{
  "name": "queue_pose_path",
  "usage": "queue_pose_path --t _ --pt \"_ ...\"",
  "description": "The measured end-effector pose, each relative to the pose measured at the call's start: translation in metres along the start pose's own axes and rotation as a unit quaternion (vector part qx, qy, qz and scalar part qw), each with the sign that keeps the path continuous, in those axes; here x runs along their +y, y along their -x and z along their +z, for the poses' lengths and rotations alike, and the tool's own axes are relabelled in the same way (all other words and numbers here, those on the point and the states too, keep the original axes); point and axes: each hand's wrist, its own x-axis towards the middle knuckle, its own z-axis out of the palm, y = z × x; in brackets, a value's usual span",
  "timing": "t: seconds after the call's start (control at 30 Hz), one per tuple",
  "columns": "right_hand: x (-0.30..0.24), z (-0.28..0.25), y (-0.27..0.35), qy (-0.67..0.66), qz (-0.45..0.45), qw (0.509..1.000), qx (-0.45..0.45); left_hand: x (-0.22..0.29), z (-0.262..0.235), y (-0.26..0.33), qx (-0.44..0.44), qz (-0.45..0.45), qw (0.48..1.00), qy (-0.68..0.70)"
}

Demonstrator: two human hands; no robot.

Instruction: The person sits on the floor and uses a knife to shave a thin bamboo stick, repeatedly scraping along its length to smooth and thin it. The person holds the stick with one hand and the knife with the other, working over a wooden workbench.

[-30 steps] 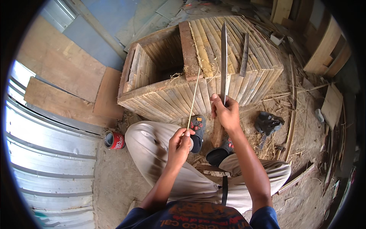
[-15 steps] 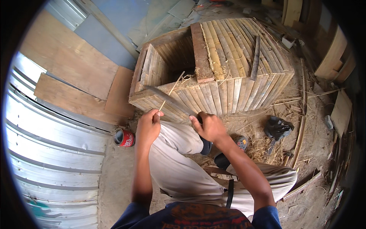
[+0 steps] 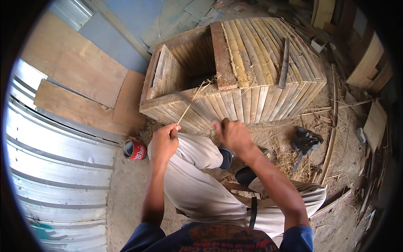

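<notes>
My left hand [image 3: 164, 140] pinches the lower end of a thin pale strip of wood or bamboo [image 3: 187, 108] between thumb and fingers. The strip slants up and right, and its far end splits into a loose sliver near the box edge. My right hand [image 3: 236, 136], blurred by motion, is closed around the dark handle of a long-bladed knife. Its smeared grey blade [image 3: 203, 110] points up and left, passing by the strip. Just beyond both hands stands a slatted wooden box [image 3: 260, 103] with a dark opening at its left.
A brown plank [image 3: 223, 63] lies across the box top, and a dark flat strip [image 3: 284, 63] rests farther right. A red can [image 3: 137, 150] stands left of my legs. On the right lie a black bag [image 3: 305, 140], shavings and long wood strips. Corrugated metal [image 3: 63, 176] lines the left.
My right hand and the knife have shifted slightly right, and the blade is now blurred. The strip's far end now shows a wider split. My left hand stays nearly in place.
</notes>
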Motion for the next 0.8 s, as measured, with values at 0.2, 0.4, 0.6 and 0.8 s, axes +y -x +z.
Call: queue_pose_path --t 0.2,0.4,0.6,0.8 --pt "0.002 -0.006 0.000 0.045 -0.074 0.993 0.075 0.000 -0.001 0.003 0.009 -0.011 1.000 0.001" --pt "-0.009 -0.013 0.017 0.063 -0.075 0.995 -0.015 0.003 -0.004 0.005 0.011 -0.074 0.997 -0.027" --pt "0.000 -0.007 0.016 0.058 -0.010 0.998 -0.008 0.001 -0.006 0.012 0.023 -0.058 0.998 -0.014" --pt "-0.007 -0.016 0.019 0.016 0.011 0.999 0.035 -0.004 -0.004 0.016 0.003 -0.106 0.991 -0.078"
